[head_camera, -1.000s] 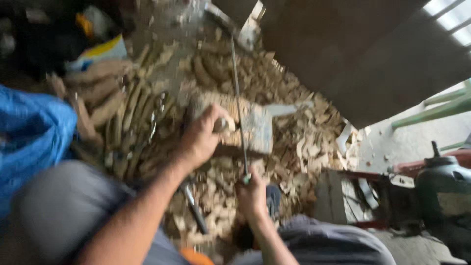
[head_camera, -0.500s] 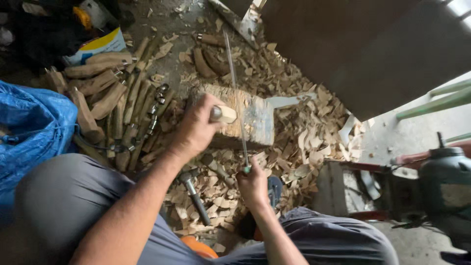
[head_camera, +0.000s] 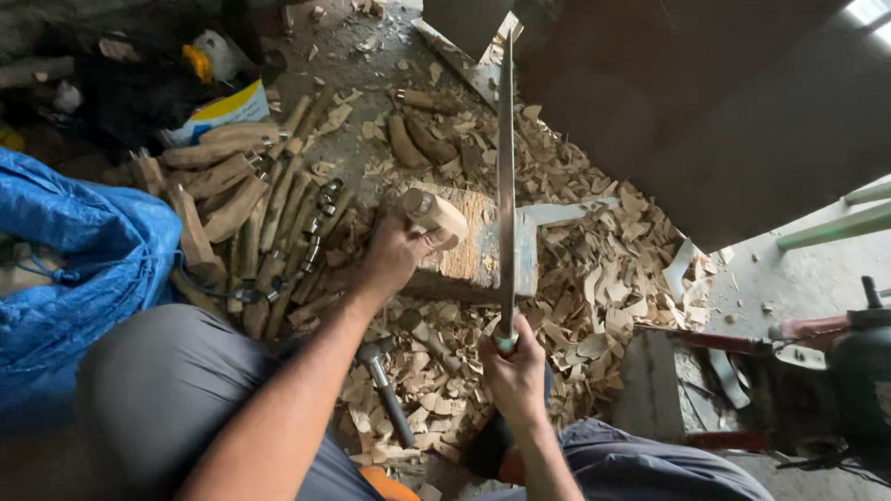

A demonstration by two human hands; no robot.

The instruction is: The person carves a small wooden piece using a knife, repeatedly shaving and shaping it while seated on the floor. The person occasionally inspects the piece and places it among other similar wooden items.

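I am clamping my left hand (head_camera: 394,255) around the peg (head_camera: 433,213) on the block (head_camera: 478,250), keeping fingers clear while my right hand (head_camera: 515,371), gripping the blade (head_camera: 506,167), is raising it.

One head-worn view looks steeply down (close in) over the knees at a chip-strewn floor (head_camera: 594,278)
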